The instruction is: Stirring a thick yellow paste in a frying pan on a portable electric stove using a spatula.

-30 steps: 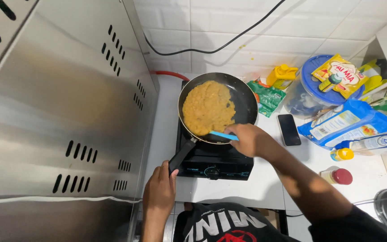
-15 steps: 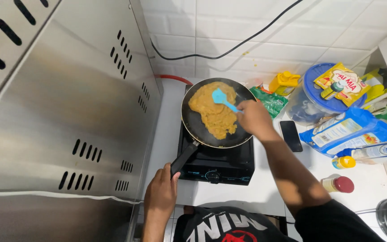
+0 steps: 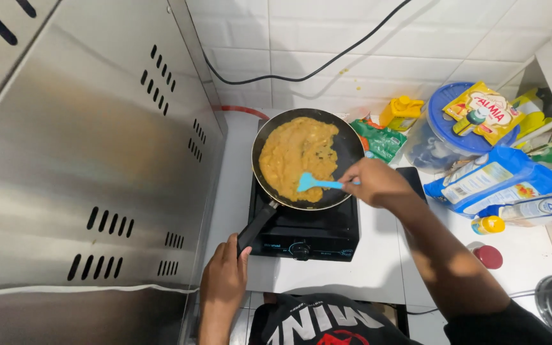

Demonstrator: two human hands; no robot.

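1. Right hand (image 3: 375,183) is closed around the handle of a blue spatula (image 3: 314,184), with the blade lying on the near part of the yellow-brown mash (image 3: 298,156) in the black frying pan (image 3: 351,148). Only one view, from the head camera, so that's all I've got.
2. Left hand (image 3: 225,281) sits at the end of the pan handle (image 3: 257,227), fingers curled at the tip; can't really tell how tight the grip is.
3. Room to move is pretty tight on the left: a tall steel panel (image 3: 84,172) with vent slots stands just beside the stove, and the pan handle points down-left toward it. The pan's far rim is near the white tiled wall (image 3: 352,38), where a black cable (image 3: 301,76) runs across.
4. Right forearm comes in from the lower right, crossing the counter diagonally, wrist near the pan's right rim. Left arm comes straight up from the bottom edge.
5. Pan sits on a black single-burner stove (image 3: 305,233) on a white counter (image 3: 378,275). Right of the stove it's crowded: a blue-lidded tub (image 3: 445,137), a yellow packet (image 3: 490,112) on its lid, a blue and white bag (image 3: 493,182), a green packet (image 3: 378,140), a yellow bottle (image 3: 400,112) and a red lid (image 3: 489,257).
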